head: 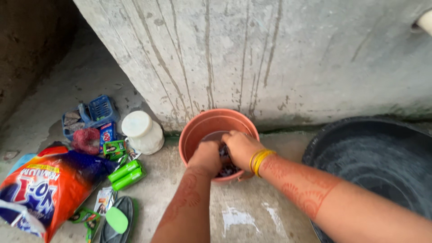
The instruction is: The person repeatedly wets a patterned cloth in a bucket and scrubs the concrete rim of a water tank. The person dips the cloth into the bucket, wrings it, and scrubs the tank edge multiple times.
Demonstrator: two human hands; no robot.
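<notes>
Far left, a red detergent bag (49,189) lies on the concrete floor (252,216), a white lidded jar (143,132) beside it. Left hand (206,157) dips into the terracotta bucket (198,130), fingers curled on dark wet cloth (227,168). Right hand (240,146) clutches the same cloth, yellow bangles (259,159) at the wrist. Fingertips are hidden; the black tub (360,135) is cut off at right.

Bucket (198,130): terracotta orange. Basin (382,157): black. Bangles (258,159): yellow. Detergent bag (49,189): red and blue. Jar (143,131): white. Basket (96,110): blue.
</notes>
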